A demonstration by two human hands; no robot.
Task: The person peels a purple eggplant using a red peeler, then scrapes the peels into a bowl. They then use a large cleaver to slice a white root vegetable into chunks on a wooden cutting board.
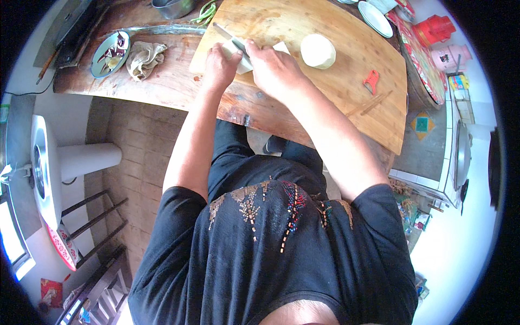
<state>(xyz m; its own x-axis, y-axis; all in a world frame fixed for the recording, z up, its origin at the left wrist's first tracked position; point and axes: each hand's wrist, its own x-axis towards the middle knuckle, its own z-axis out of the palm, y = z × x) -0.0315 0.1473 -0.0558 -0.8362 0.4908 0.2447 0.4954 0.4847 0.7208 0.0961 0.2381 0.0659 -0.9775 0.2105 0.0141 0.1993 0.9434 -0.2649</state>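
On a large wooden cutting board [345, 28], my right hand [276, 69] grips a kitchen knife [227, 34], its blade slanting away to the upper left. My left hand [221, 65] presses on a pale cut piece of vegetable [245, 66], and the blade lies across or against it; the exact contact is hidden by my fingers. Another white cut piece [281, 48] shows just beyond my right hand. To the right sits a large, round, peeled white vegetable [318, 50] with a flat-cut face. Farther right lies a red-handled peeler [371, 82].
Left of the board are an enamel bowl [110, 55] with dark peelings, a crumpled cloth [145, 60], a metal pot [174, 8] and green beans [205, 14]. White plates [375, 19] stand behind the board's right side. A pedestal washbasin [44, 170] is at far left.
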